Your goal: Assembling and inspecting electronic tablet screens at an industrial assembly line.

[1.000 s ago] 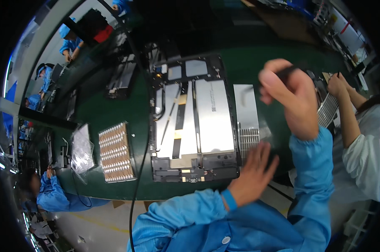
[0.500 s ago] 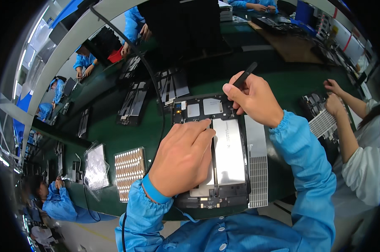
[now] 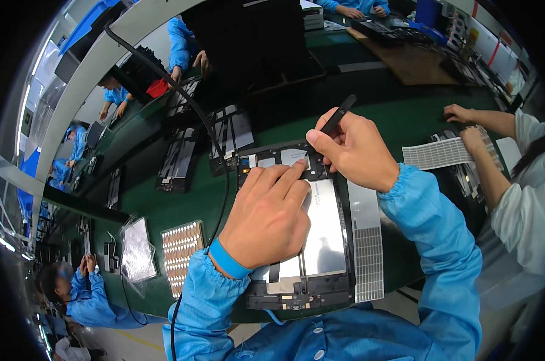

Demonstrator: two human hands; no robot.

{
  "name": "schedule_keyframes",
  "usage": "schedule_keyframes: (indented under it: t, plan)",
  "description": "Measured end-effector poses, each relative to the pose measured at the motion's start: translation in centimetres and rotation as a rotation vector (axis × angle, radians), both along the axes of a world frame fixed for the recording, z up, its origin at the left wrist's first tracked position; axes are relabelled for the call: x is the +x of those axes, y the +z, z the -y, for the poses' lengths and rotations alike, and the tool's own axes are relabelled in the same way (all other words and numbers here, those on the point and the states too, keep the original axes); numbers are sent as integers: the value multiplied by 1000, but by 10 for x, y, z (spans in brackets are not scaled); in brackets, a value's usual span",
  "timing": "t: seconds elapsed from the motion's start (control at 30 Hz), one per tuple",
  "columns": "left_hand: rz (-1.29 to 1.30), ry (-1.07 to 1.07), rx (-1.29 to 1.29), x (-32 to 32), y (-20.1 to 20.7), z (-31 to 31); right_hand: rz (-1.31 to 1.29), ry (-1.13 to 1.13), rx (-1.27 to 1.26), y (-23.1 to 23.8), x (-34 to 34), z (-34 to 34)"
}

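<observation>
An opened tablet (image 3: 302, 283) lies on the green table in front of me, with silver battery panels (image 3: 328, 234) and a black frame. My left hand (image 3: 263, 213), a blue band on its wrist, rests over its left part. The stretched fingers reach the silver shield plate (image 3: 289, 156) near the far end, and the hand hides much of the tablet's left side. My right hand (image 3: 365, 153) is closed on black tweezers (image 3: 340, 114) held at a slant above the far right corner. The tweezers' tips are near the left fingertips, too small to make out clearly.
A sheet of small labels (image 3: 368, 259) lies along the tablet's right side. To the left are a tray of small brown parts (image 3: 182, 253) and clear plastic sheets (image 3: 137, 253). A black cable (image 3: 209, 126) hangs across. At right, a co-worker's hands (image 3: 472, 135) handle another label sheet (image 3: 438, 153).
My left fingers have moved farther up the tablet onto the shield plate. The right hand with the tweezers has shifted slightly left. The co-worker's label sheet has swung leftward.
</observation>
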State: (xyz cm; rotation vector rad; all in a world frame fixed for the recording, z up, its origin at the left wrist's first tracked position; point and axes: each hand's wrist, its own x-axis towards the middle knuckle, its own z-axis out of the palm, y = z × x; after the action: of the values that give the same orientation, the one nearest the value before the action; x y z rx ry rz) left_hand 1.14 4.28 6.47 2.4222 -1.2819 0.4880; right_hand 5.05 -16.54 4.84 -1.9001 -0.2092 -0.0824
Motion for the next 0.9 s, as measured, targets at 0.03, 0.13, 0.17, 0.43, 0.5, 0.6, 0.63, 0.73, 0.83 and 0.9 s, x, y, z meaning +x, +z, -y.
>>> schedule_keyframes:
  t: [0.03,0.13,0.17,0.43,0.5,0.6,0.63,0.73,0.83,0.9]
  plan:
    - [-4,3,10,0,0,1,4,4,-12,-1,1,1]
    - [-8,14,58,1,3,5,-1,-7,-26,2,0,0]
    - [-7,15,59,2,3,6,-11,-19,-28,3,-1,0]
    - [-27,27,105,8,3,12,267,-5,-143,12,1,8]
    - [-26,18,82,9,-1,13,439,-92,-210,20,-4,15]
    - [-96,-30,28,12,2,12,502,-145,-32,20,-26,25]
    - [-111,-3,11,10,2,11,464,-143,32,17,-36,29]
    - [-132,61,116,9,6,13,140,-76,458,0,-83,39]
    - [-158,72,171,2,16,17,10,-78,658,-12,-135,42]
    - [-69,33,75,0,14,13,-23,-58,699,-12,-161,45]
